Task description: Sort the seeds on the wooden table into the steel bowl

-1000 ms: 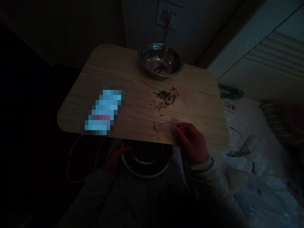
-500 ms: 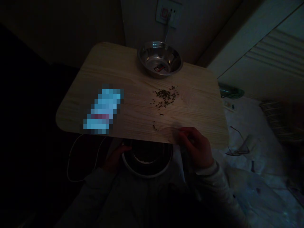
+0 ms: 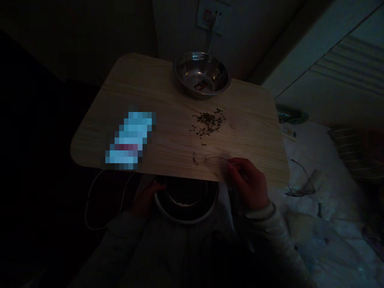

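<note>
The room is dim. My right hand (image 3: 249, 182) rests at the near edge of a small wooden table (image 3: 168, 92), its fingers pinched on a thin, clear, rounded piece I cannot name. A few dark seeds (image 3: 195, 160) lie just left of it. My left hand (image 3: 145, 200) is below the table edge, gripping the rim of a dark bowl (image 3: 186, 200) in my lap. A larger scatter of small dark seeds (image 3: 207, 120) lies mid-table. A steel bowl (image 3: 202, 75) stands at the far edge.
A lit phone (image 3: 129, 138), its screen blurred, lies on the table's left half, with a white cable (image 3: 91, 200) hanging below it. A wall socket (image 3: 211, 16) is behind the steel bowl. Bedding with eyeglasses (image 3: 300, 188) lies to the right.
My right hand has drawn slightly back toward the table's near edge and shifted a little to the right. The left hand and both bowls have stayed put.
</note>
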`<state>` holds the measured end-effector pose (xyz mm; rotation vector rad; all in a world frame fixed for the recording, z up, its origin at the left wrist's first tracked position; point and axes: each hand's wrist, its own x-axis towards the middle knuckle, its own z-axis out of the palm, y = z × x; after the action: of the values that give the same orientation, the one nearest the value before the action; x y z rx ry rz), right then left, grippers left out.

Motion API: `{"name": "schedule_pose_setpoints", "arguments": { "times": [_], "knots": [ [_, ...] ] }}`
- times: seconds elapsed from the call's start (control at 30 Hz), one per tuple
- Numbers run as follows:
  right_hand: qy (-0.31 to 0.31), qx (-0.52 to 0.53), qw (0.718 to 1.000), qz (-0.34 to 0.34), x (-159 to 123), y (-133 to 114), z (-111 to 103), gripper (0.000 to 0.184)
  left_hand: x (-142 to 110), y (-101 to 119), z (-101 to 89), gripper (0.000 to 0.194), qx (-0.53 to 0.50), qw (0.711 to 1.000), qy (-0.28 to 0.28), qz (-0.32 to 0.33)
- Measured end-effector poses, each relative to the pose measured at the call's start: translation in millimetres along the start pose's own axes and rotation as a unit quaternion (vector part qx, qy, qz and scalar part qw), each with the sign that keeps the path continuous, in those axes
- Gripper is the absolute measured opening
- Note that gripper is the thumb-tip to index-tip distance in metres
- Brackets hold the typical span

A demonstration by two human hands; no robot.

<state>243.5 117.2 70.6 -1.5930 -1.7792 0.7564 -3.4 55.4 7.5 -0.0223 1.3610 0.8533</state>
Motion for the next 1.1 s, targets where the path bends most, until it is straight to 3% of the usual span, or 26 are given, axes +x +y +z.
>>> {"name": "schedule_pose_setpoints", "arguments": {
  "times": [0.33, 0.67, 0.93, 1.1],
  "knots": [
    [-0.040, -0.003, 0.999, -0.026, 1.7, -6.6, 6.3, 0.019, -5.7, -3.2, 6.9, 0.014, -0.004, 1.000, 0.025, 0.014],
    [-0.011, -0.003, 1.000, -0.016, 1.2, -4.5, 1.4, 0.021, 1.4, -1.6, -1.5, 0.025, 0.012, 1.000, -0.006, -0.003],
    [-0.043, 0.010, 0.999, -0.025, 3.4, -5.0, 4.0, 0.018, -1.7, -2.8, 2.4, 0.012, -0.009, 0.999, 0.000, 0.034],
    [-0.028, 0.018, 0.999, -0.025, 1.0, -5.0, 2.8, 0.018, -0.8, -5.3, 2.8, 0.011, 0.003, 1.000, 0.020, 0.022]
  ]
}}
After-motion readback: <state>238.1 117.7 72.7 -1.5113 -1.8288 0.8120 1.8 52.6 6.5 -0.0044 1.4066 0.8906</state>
